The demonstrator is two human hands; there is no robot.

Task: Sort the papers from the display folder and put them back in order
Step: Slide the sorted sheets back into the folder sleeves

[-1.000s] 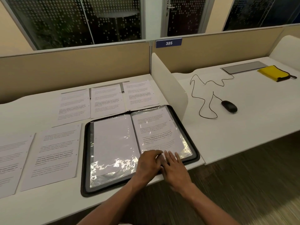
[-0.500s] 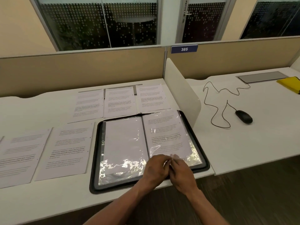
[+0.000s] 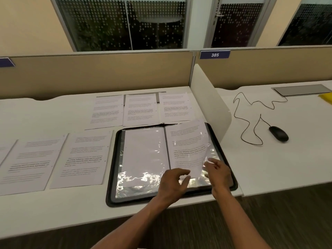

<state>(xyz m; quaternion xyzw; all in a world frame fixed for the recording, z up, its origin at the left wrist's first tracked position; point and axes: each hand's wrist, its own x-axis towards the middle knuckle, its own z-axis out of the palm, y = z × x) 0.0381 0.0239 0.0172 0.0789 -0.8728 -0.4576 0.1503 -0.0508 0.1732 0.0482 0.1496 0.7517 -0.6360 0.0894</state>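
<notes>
Between hands (image 3: 195, 177): lifted sheet (image 3: 188, 150) over folder (image 3: 115, 159).

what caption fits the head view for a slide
Both hands, left hand and right hand, work a printed sheet at the open display folder, loose papers laid out behind.

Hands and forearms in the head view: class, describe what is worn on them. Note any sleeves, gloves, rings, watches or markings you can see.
Both forearms are bare right down to the bottom edge of the picture; no sleeves show. The left hand and right hand wear no gloves. No watch, bracelet or wristband shows on either wrist, and no ring or marking can be made out on the fingers, though the picture is slightly blurred.
</notes>
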